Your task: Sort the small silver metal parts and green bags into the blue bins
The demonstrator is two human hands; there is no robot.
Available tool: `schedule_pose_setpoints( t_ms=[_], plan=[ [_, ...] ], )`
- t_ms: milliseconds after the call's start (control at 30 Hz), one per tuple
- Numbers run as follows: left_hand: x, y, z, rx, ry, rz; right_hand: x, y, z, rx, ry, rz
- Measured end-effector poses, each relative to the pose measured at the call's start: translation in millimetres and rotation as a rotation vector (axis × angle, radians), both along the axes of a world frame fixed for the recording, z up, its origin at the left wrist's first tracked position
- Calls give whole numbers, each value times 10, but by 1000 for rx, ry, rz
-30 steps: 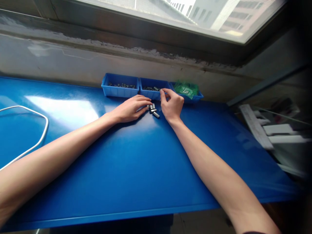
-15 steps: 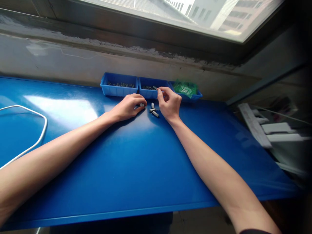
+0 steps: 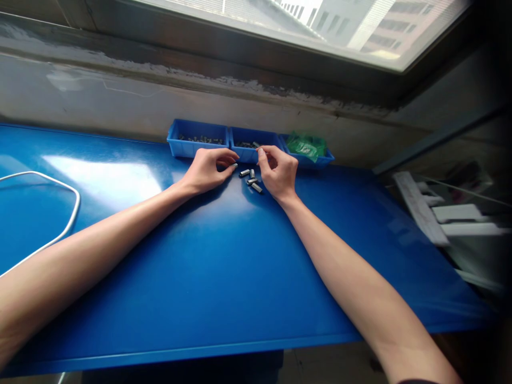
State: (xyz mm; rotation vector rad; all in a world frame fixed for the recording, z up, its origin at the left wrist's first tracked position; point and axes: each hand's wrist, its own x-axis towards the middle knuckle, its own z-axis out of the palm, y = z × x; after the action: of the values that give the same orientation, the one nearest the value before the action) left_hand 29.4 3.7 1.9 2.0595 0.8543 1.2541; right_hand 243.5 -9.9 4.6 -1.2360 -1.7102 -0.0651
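Note:
Several small oblong metal pieces with dark ends [image 3: 256, 188] lie in a loose group on the blue table, between my hands. My left hand [image 3: 210, 168] is just left of the group. Its thumb and fingers are apart, and I see nothing between them. On the other side, my right hand [image 3: 280, 169] is raised by the front of the middle bin, with thumb and forefinger pinched on a small grey metal piece [image 3: 256, 144]. That piece overlaps the bin's contents in view, so its far end is hard to make out.
Along the wall stand a left blue bin [image 3: 198, 149] with small metal parts, a middle blue bin [image 3: 244, 154] with similar parts, and a right bin [image 3: 326, 159] holding a green plastic bag [image 3: 306, 145]. A white cable [image 3: 75, 205] curves across the table's left side.
My left hand has let go of a small metal piece, which now lies with the others, and has drawn slightly left with its fingers parted. My right hand has barely moved.

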Motion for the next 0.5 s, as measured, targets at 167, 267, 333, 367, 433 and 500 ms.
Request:
schedule_pose_setpoints(
  t_ms=[167, 267, 333, 367, 433, 500],
  plan=[
    [-23, 81, -20, -89, -35, 91, -17, -25, 9, -19, -44, 43],
    [-33, 106, -31, -104, -40, 98, -28, -41, 16, -26, -81, 76],
    [-34, 104, -32, -112, -59, 86, -34, -55, 24, -35, -100, 91],
    [-33, 100, -30, -118, -70, 76, -36, -64, 29, -39, -108, 100],
    [-30, 86, -17, -131, -99, 51, -37, -85, 39, -46, -129, 129],
    [-29, 69, 4, -135, -132, 20, -36, -107, 46, -58, -165, 165]
  ],
)
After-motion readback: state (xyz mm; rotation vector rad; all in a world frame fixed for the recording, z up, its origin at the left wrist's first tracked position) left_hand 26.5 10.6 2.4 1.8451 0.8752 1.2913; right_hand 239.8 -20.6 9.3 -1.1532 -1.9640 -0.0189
